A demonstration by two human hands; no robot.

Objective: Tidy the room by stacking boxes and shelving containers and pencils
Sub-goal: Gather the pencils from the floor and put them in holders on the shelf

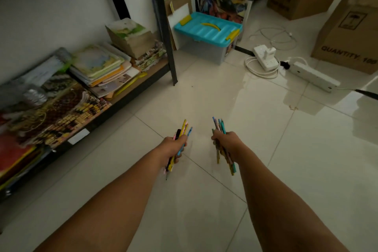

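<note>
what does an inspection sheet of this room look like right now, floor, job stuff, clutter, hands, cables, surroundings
surface: pale tiled floor, glossy, bare ahead of the hands.
job's things: pencils bunched in the left hand, a second bunch of pencils in the right; teal-lidded storage container on the floor; cardboard boxes at right.
clutter: books and papers piled on the low shelf.
grippers: left hand and right hand each grip a bunch.
cables: white power strips and looped cords on the floor at right.
surroundings: black rack post, white wall.
</note>
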